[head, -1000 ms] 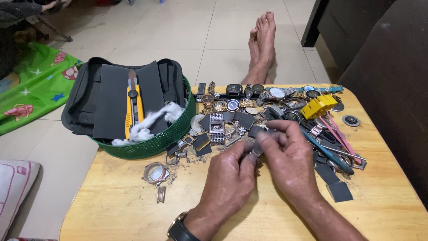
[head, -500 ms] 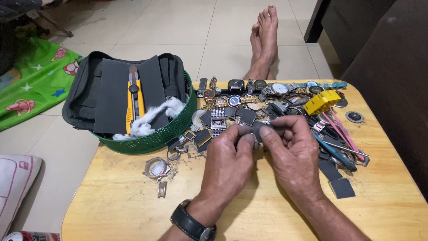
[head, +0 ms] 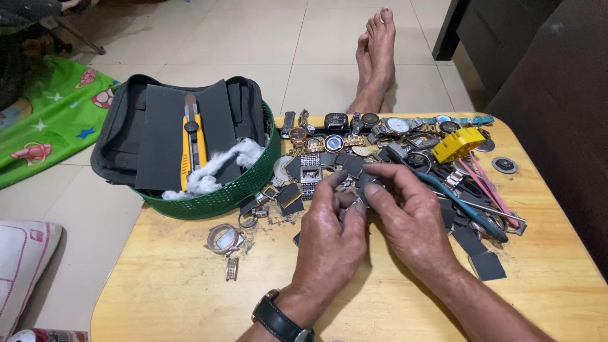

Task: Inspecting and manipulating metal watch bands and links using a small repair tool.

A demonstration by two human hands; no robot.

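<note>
— Small dark grey watch part (head: 366, 185), pinched between both hands over the middle of the round-cornered wooden table (head: 177, 297). Held just in front of the heap of watches and loose parts (head: 380, 136).

— Grip?

— Left hand (head: 329, 237) closed on its near edge with thumb and fingertips; right hand (head: 411, 218) closed on the far side, thumb on top. Exact shape of the piece hard to tell, mostly hidden by fingers.

— Doing it well?

— Probably best kept low over the tabletop, so a slip drops it onto wood and not the tiled floor (head: 266, 44). Light, even pressure from both thumbs; wrists braced.

— Nearby clutter?

— Blue-handled pliers (head: 472, 212) just right of the right hand, yellow plastic block (head: 457, 144) beyond. Square dark foam pads (head: 487, 265) scattered at the right. Pale round watch case (head: 223, 239) lying apart on the left, near the green plastic basket (head: 234, 193) holding a black pouch (head: 158, 133), a yellow utility knife (head: 192, 149) and white cotton wool (head: 212, 170). Worth keeping elbows off that heap.
</note>
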